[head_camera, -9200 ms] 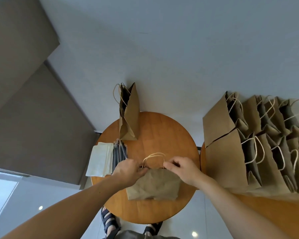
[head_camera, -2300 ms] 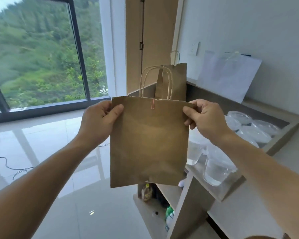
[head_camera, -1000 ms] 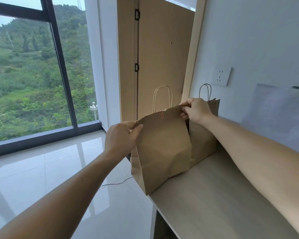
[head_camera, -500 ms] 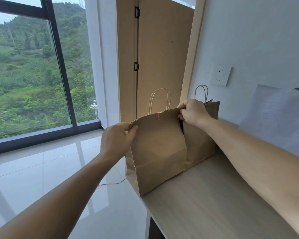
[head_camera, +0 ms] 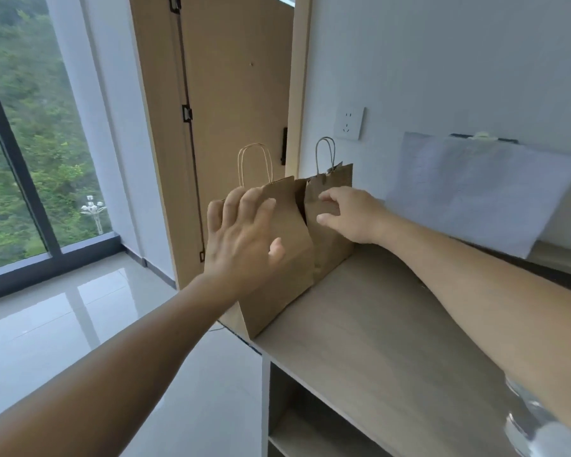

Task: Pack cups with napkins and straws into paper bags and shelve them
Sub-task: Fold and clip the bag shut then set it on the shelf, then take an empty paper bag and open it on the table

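1. Biggest change from half a second ago: both hands have let go of the bag. Back then each one was pinching a top corner of it, and now neither holds anything.
2. The left hand [head_camera: 241, 239] is wide open, fingers spread and mostly straight, palm facing the near paper bag [head_camera: 284, 275]. It covers the bag's upper left part. I can't tell if it's actually touching the paper or is just off it.
3. The right hand [head_camera: 350, 214] has pulled off the top edge too. Its fingers are loosely curled with the thumb sticking out, and nothing is in it. It sits in front of the far paper bag [head_camera: 330, 179], and I can't say whether the fingertips touch it.
4. The near paper bag now stands upright by itself on the shelf top [head_camera: 376, 324], right at the front left corner and pressed against the far bag behind it.
5. Looks-wise it's plain brown paper with the top closed flat, a bit creased, and a side fold showing at the bottom left. Its pale twisted handles [head_camera: 254, 163] stick straight up.
6. The far bag is the same kind, upright against the wall, with a darker handle loop [head_camera: 325, 153].
7. The view has also swung a bit right, so the wall socket [head_camera: 349, 123] and the white sheet [head_camera: 475, 189] are more in view.
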Demonstrator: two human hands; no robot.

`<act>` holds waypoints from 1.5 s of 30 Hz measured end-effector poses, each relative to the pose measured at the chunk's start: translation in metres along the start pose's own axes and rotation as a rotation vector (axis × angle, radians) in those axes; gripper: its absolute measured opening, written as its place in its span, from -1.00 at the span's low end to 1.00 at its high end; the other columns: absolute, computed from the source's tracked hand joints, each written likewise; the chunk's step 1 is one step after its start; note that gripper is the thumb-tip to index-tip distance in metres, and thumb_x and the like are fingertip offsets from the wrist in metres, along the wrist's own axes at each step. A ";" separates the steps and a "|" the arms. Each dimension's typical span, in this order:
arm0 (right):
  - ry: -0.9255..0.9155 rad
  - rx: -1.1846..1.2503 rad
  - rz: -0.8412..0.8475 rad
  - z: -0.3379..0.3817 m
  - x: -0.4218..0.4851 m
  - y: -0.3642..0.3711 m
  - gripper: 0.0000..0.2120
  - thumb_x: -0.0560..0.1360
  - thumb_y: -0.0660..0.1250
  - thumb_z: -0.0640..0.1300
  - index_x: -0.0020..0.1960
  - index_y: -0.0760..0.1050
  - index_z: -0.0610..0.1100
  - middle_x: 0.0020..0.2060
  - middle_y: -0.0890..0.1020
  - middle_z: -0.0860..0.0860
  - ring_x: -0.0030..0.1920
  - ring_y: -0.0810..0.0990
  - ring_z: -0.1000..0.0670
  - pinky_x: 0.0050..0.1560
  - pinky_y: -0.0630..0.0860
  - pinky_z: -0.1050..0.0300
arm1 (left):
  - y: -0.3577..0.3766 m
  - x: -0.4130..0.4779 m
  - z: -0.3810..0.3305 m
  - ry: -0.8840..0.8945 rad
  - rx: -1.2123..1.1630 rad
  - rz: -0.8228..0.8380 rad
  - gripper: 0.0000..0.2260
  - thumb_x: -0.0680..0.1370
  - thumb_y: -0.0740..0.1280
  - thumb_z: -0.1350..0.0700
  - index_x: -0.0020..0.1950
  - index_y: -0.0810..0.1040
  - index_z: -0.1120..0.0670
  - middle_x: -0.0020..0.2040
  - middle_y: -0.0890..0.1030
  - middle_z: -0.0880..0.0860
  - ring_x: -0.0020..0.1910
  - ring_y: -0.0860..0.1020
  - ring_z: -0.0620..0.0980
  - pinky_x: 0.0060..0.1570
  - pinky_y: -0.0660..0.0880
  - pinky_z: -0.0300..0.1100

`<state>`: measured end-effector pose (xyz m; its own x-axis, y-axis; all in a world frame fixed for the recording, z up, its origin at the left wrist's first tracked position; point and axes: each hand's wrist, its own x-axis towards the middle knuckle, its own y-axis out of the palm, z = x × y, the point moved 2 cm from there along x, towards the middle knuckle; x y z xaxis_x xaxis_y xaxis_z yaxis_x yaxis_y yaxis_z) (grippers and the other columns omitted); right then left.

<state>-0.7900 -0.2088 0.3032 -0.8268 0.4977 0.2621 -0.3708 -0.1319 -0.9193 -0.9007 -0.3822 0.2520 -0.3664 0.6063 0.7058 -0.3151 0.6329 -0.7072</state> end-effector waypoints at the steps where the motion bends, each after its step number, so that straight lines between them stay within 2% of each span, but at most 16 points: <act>1: 0.017 -0.039 0.059 -0.003 -0.017 -0.001 -0.46 0.58 0.31 0.05 0.50 0.29 -0.06 0.46 0.37 -0.03 0.41 0.39 -0.07 0.38 0.32 0.02 | 0.005 -0.001 -0.008 0.028 0.009 0.083 -0.48 0.47 0.32 -0.10 0.40 0.37 0.01 0.48 0.25 0.03 0.50 0.08 0.11 0.44 0.03 0.11; 5: 0.142 -0.148 0.238 -0.025 -0.080 -0.011 -0.35 0.57 0.31 0.11 0.56 0.17 -0.02 0.53 0.23 -0.03 0.46 0.32 -0.07 0.44 0.29 -0.03 | 0.017 -0.002 -0.051 0.109 0.000 0.447 -0.50 0.53 0.22 -0.21 0.40 0.38 0.00 0.47 0.27 0.07 0.48 0.13 0.14 0.44 0.11 0.16; 8: 0.265 -0.171 0.261 -0.048 -0.127 -0.032 -0.33 0.56 0.30 0.15 0.57 0.15 -0.02 0.54 0.21 -0.02 0.48 0.29 -0.07 0.45 0.27 -0.03 | 0.015 -0.006 -0.095 0.169 -0.063 0.596 -0.47 0.54 0.22 -0.21 0.43 0.36 0.02 0.46 0.29 0.08 0.45 0.20 0.15 0.38 0.21 0.11; 13: 0.430 -0.139 0.166 -0.084 -0.214 -0.075 -0.36 0.57 0.31 0.14 0.55 0.19 -0.04 0.52 0.25 0.00 0.45 0.32 -0.04 0.42 0.27 0.07 | -0.008 -0.014 -0.183 0.313 -0.190 0.596 -0.44 0.55 0.23 -0.20 0.49 0.31 0.01 0.49 0.27 0.05 0.46 0.20 0.13 0.36 0.23 0.06; 18: 0.564 -0.184 -0.009 -0.119 -0.322 -0.125 -0.40 0.57 0.31 0.10 0.52 0.28 -0.10 0.49 0.32 -0.06 0.46 0.32 -0.06 0.42 0.26 0.09 | -0.056 -0.027 -0.300 0.455 -0.329 0.566 -0.42 0.53 0.26 -0.20 0.49 0.32 0.01 0.47 0.31 0.08 0.45 0.23 0.16 0.36 0.24 0.10; 21: 0.651 -0.183 -0.076 -0.141 -0.401 -0.159 -0.43 0.60 0.25 0.11 0.52 0.26 -0.11 0.50 0.30 -0.07 0.47 0.30 -0.09 0.44 0.25 0.05 | -0.087 -0.047 -0.377 0.551 -0.391 0.555 -0.43 0.52 0.28 -0.21 0.46 0.35 0.01 0.45 0.33 0.10 0.44 0.24 0.17 0.34 0.27 0.11; 25: 0.788 -0.135 -0.111 -0.174 -0.512 -0.193 -0.44 0.63 0.19 0.14 0.54 0.22 -0.07 0.53 0.24 -0.04 0.48 0.28 -0.08 0.45 0.25 0.00 | -0.126 -0.089 -0.480 0.652 -0.400 0.577 -0.39 0.52 0.29 -0.21 0.52 0.29 -0.03 0.49 0.30 0.09 0.47 0.21 0.18 0.39 0.22 0.13; 29: 0.918 -0.073 -0.157 -0.211 -0.606 -0.201 -0.44 0.62 0.20 0.16 0.53 0.25 -0.08 0.51 0.29 -0.02 0.45 0.33 -0.07 0.42 0.29 0.01 | -0.144 -0.138 -0.567 0.729 -0.438 0.603 -0.38 0.53 0.27 -0.22 0.53 0.26 -0.03 0.51 0.29 0.06 0.48 0.22 0.15 0.39 0.24 0.11; 34: 1.034 0.012 -0.137 -0.257 -0.682 -0.182 -0.44 0.62 0.21 0.11 0.53 0.26 -0.14 0.50 0.32 -0.04 0.47 0.32 -0.07 0.41 0.28 0.05 | -0.116 -0.190 -0.642 0.751 -0.411 0.751 -0.40 0.55 0.25 -0.21 0.53 0.26 0.00 0.47 0.35 0.07 0.44 0.29 0.14 0.30 0.35 0.09; 37: 1.086 0.069 -0.112 -0.288 -0.709 -0.161 -0.45 0.62 0.22 0.09 0.52 0.27 -0.15 0.49 0.33 -0.06 0.45 0.33 -0.07 0.41 0.31 0.04 | -0.078 -0.207 -0.674 0.703 -0.389 0.856 -0.45 0.55 0.26 -0.20 0.45 0.35 0.04 0.37 0.44 0.09 0.36 0.37 0.16 0.19 0.42 0.06; 39: 1.117 0.103 -0.079 -0.311 -0.719 -0.148 -0.44 0.61 0.23 0.11 0.52 0.28 -0.15 0.48 0.35 -0.07 0.44 0.35 -0.08 0.40 0.33 0.04 | -0.047 -0.214 -0.695 0.668 -0.380 0.943 -0.53 0.53 0.27 -0.18 0.33 0.45 0.07 0.23 0.52 0.10 0.23 0.46 0.16 0.10 0.47 0.02; 41: 1.138 0.127 -0.049 -0.336 -0.722 -0.138 -0.43 0.60 0.24 0.12 0.52 0.28 -0.15 0.48 0.35 -0.08 0.44 0.35 -0.09 0.39 0.33 0.04 | -0.013 -0.221 -0.716 0.628 -0.398 1.035 -0.67 0.50 0.28 -0.15 0.07 0.55 0.08 0.01 0.59 0.09 -0.01 0.54 0.10 -0.11 0.50 -0.06; 43: 1.142 0.134 -0.027 -0.364 -0.720 -0.131 -0.42 0.60 0.23 0.13 0.52 0.28 -0.14 0.47 0.36 -0.08 0.43 0.36 -0.09 0.40 0.33 0.03 | 0.022 -0.227 -0.738 0.599 -0.411 1.095 -0.73 0.48 0.27 -0.11 -0.21 0.50 0.09 -0.19 0.58 0.07 -0.20 0.54 0.05 -0.27 0.43 -0.11; 45: 1.142 0.139 -0.009 -0.394 -0.713 -0.126 -0.43 0.61 0.23 0.14 0.51 0.29 -0.14 0.46 0.37 -0.08 0.42 0.38 -0.09 0.39 0.35 0.02 | 0.056 -0.232 -0.759 0.578 -0.408 1.124 -0.73 0.48 0.27 -0.13 -0.18 0.51 0.08 -0.21 0.58 0.04 -0.21 0.54 0.03 -0.27 0.46 -0.12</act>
<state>0.0128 -0.2089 0.1159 0.0152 0.9764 -0.2154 -0.4771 -0.1823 -0.8597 -0.1687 -0.1218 0.0790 0.2017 0.9432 -0.2639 0.2329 -0.3079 -0.9225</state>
